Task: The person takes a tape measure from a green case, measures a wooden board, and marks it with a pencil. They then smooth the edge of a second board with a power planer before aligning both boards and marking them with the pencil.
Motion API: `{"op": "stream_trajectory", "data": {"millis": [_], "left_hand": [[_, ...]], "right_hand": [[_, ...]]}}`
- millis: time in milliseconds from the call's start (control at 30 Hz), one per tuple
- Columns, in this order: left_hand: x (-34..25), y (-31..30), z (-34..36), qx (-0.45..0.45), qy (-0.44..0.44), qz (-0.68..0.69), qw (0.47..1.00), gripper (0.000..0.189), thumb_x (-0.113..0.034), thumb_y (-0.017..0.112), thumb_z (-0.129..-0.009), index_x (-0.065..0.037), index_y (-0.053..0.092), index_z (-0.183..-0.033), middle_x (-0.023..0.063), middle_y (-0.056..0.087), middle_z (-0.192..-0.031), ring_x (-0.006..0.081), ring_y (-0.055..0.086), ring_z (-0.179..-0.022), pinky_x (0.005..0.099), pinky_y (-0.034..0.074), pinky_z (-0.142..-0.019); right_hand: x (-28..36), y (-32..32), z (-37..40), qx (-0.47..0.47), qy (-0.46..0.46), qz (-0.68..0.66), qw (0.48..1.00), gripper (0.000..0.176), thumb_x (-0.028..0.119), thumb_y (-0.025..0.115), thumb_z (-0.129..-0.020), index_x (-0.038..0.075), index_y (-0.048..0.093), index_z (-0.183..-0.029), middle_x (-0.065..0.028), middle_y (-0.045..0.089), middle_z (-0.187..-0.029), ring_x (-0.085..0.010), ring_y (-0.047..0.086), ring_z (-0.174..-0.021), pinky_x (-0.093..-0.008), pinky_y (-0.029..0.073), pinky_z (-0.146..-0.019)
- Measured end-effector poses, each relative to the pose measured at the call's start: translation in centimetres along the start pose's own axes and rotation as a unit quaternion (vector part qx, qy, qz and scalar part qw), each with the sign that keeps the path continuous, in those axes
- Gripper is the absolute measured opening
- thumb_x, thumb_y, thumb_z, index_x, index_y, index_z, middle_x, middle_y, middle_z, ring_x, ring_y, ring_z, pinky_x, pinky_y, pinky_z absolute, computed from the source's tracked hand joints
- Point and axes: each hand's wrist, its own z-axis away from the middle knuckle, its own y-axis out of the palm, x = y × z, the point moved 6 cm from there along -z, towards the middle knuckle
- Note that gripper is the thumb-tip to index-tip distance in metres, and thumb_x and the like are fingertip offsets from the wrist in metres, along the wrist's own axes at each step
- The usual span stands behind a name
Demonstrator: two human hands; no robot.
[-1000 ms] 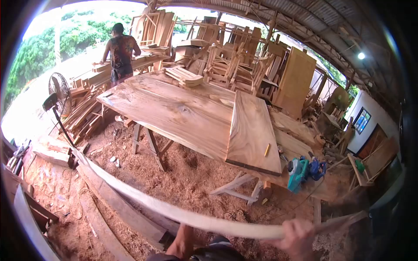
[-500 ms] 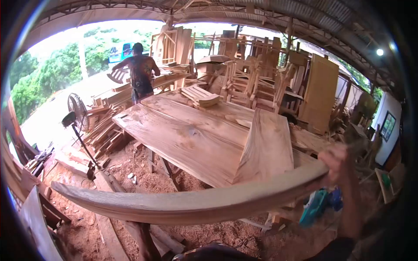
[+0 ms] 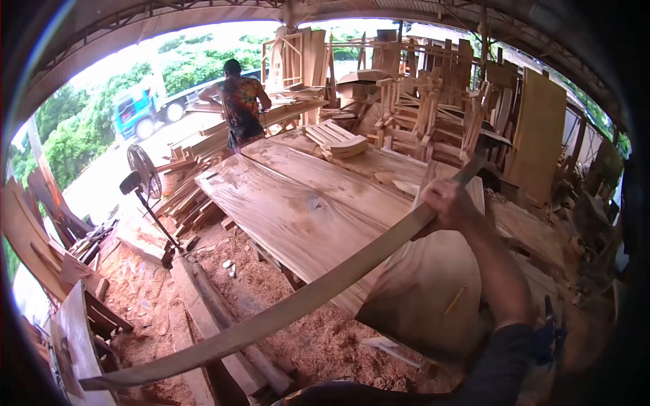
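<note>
Head: plank [image 3: 291, 306] in right hand [image 3: 448, 204]

Shed open on the left and far sides. Dark metal roof [image 3: 528, 30] on trusses, carried by posts. Daylight strong, overexposed toward the left; green trees [image 3: 74, 122] and a blue truck [image 3: 134, 114] outside. Floor [image 3: 325, 331] strewn with reddish shavings. Wide wooden counter [image 3: 284, 203] at centre. Left of it: standing fan [image 3: 143, 169], beside stacked boards [image 3: 186, 197]. Behind: wooden frames [image 3: 423, 111], chair-like; tall pale panel [image 3: 538, 135], upright, to the right.
</note>
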Motion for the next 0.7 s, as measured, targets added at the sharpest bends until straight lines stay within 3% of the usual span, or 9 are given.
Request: {"op": "stream_trajectory", "data": {"millis": [100,200,300,367,467,633,667,700], "left_hand": [[-1.1,-1.5,0.6,-0.014,0.006,-0.01,1.0,0.073,-0.06,0.045,-0.093,0.0,0.048,-0.133,0.0178,0.055,-0.13,0.0313,0.054,-0.118,0.0472,0.042,-0.104],[-2.3,-3.5,1.6,-0.03,0.011,-0.019,0.999,0.072,-0.06,0.045,-0.093,0.0,0.048,-0.133,0.0178,0.055,-0.13,0.0312,0.054,-0.118,0.0469,0.042,-0.104],[-3.3,-5.2,2.5,-0.039,0.014,-0.025,0.999,0.071,-0.059,0.045,-0.093,0.0,0.048,-0.134,0.0178,0.055,-0.131,0.0312,0.054,-0.118,0.0467,0.042,-0.104],[-4.1,-6.5,3.0,-0.047,0.015,-0.03,0.998,0.071,-0.059,0.045,-0.094,0.0,0.048,-0.134,0.0178,0.055,-0.131,0.0312,0.054,-0.118,0.0465,0.042,-0.104],[-4.9,-8.5,3.9,-0.055,0.013,-0.036,0.998,0.07,-0.058,0.045,-0.094,0.0,0.048,-0.134,0.0178,0.055,-0.131,0.0311,0.054,-0.118,0.0462,0.042,-0.104],[-7.2,-13.0,6.1,-0.071,0.005,-0.061,0.996,0.069,-0.057,0.045,-0.094,0.0,0.048,-0.134,0.0177,0.055,-0.131,0.031,0.054,-0.118,0.0458,0.042,-0.105],[-7.7,-14.1,6.7,-0.076,0.002,-0.063,0.995,0.069,-0.057,0.046,-0.094,0.0,0.048,-0.134,0.0177,0.055,-0.131,0.031,0.054,-0.118,0.0457,0.042,-0.105],[-8.3,-15.2,7.4,-0.084,-0.001,-0.071,0.994,0.069,-0.057,0.046,-0.094,0.0,0.048,-0.134,0.0177,0.055,-0.131,0.031,0.054,-0.118,0.0456,0.042,-0.105]], "right_hand": [[-1.5,4.5,-0.7,0.007,0.008,-0.031,0.999,0.071,0.055,0.089,-0.042,0.007,0.059,-0.085,-0.0101,0.06,-0.08,-0.0331,0.062,-0.075,-0.044,0.05,-0.068],[-1.7,7.9,-2.1,0.023,-0.001,-0.065,0.998,0.05,0.042,0.084,-0.059,0.007,0.06,-0.087,-0.0103,0.06,-0.082,-0.0326,0.062,-0.078,-0.0439,0.05,-0.071],[0.8,15.4,-0.6,0.007,-0.025,-0.099,0.995,0.024,0.031,0.068,-0.074,0.01,0.061,-0.082,-0.0085,0.06,-0.082,-0.0283,0.061,-0.077,-0.0438,0.051,-0.069],[9.2,13.2,-3.4,-0.015,-0.009,-0.041,0.999,0.016,0.021,0.058,-0.071,0.013,0.062,-0.084,-0.0073,0.06,-0.082,-0.0258,0.06,-0.077,-0.0435,0.051,-0.068],[15.8,12.0,-3.5,-0.041,-0.02,-0.091,0.995,0.018,0.02,0.061,-0.069,0.011,0.06,-0.085,-0.0063,0.059,-0.081,-0.0225,0.061,-0.074,-0.0391,0.051,-0.065],[16.2,11.4,-3.8,-0.065,-0.024,-0.138,0.988,0.026,0.018,0.066,-0.065,0.008,0.057,-0.087,-0.0054,0.056,-0.077,-0.0207,0.061,-0.069,-0.036,0.05,-0.064],[15.8,12.0,-3.7,-0.104,-0.054,-0.11,0.987,0.02,0.025,0.063,-0.075,0.006,0.061,-0.083,-0.0045,0.063,-0.076,-0.019,0.064,-0.065,-0.0321,0.047,-0.059],[15.3,12.5,-3.2,-0.115,-0.052,-0.11,0.986,0.019,0.024,0.063,-0.076,0.006,0.06,-0.083,-0.0047,0.064,-0.076,-0.0192,0.064,-0.065,-0.0319,0.047,-0.059]]}}
